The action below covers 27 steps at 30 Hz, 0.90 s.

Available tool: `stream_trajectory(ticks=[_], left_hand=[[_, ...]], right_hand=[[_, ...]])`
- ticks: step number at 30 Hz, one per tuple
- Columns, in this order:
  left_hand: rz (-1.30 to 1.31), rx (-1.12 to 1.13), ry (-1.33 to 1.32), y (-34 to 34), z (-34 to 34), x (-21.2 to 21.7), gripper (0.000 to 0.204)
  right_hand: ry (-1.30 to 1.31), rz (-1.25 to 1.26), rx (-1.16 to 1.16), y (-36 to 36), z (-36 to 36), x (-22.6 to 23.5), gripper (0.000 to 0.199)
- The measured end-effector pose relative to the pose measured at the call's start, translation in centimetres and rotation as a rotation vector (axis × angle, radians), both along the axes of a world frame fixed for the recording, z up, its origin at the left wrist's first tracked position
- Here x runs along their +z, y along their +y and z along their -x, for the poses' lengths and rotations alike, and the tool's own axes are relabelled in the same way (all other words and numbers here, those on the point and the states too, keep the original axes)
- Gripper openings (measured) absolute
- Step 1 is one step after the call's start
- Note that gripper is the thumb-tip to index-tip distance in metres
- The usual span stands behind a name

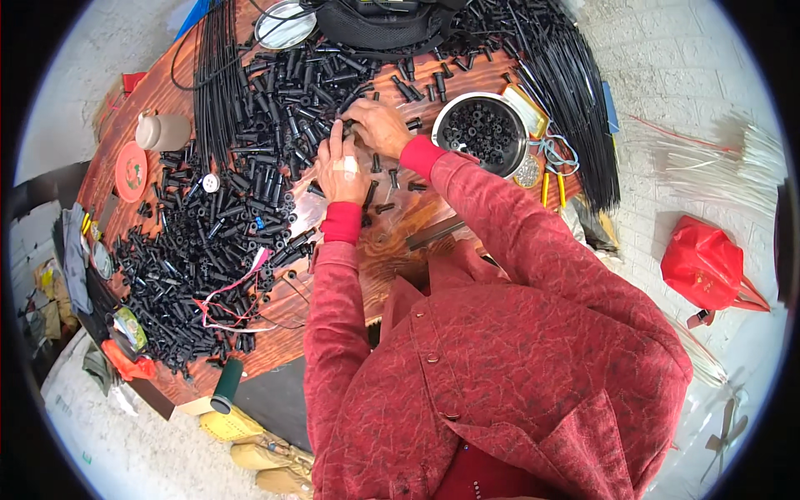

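Observation:
My two hands meet at the table's middle, over the edge of a large heap of black tubular plastic parts (265,179). My left hand (342,173) has pale tape across its back, and its fingers point away from me, their tips close together. From the right, my right hand (379,127) reaches in with its fingers curled toward the left fingertips. Between the fingertips shows a small black part (349,127), mostly covered, so its exact kind is unclear. A few loose black parts (392,177) lie just right of my left hand.
Right of my hands stands a round bowl (439,125) of small black rings. Long black strands (575,100) hang off the far right edge; another bundle (215,92) lies far left. A red dish (132,172), beige jar (167,132) and pink-white ribbon (218,293) sit leftward. A dark bag (379,33) is at the back.

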State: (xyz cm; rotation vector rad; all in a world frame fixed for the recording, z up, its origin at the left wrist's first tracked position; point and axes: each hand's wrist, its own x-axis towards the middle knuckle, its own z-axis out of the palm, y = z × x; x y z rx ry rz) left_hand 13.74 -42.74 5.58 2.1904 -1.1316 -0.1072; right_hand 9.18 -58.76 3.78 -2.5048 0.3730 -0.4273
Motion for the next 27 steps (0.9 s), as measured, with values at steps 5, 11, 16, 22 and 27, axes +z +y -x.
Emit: stream_trajectory(ticks=[5, 11, 16, 22, 27], left_hand=[[-0.037, 0.048, -0.067, 2.5, 0.1, -1.9, 0.042], [0.042, 0.012, -0.063, 3.3, 0.2, -1.8, 0.029], [0.026, 0.027, -0.056, 3.5, 0.4, -1.7, 0.026], [0.072, 0.030, -0.036, 3.9, 0.7, -1.4, 0.026], [0.140, 0.038, -0.028, 3.9, 1.0, -0.7, 0.025]], right_hand=[[0.124, -0.174, -0.119, 0.8, 0.5, 1.7, 0.022], [0.118, -0.116, -0.092, 1.6, -0.2, 1.2, 0.028], [0.077, 0.082, -0.070, 2.4, -1.2, 0.7, 0.023], [0.106, 0.094, -0.053, 2.0, -1.0, 0.9, 0.020], [-0.021, -0.078, -0.050, 0.8, 2.3, 2.8, 0.022]])
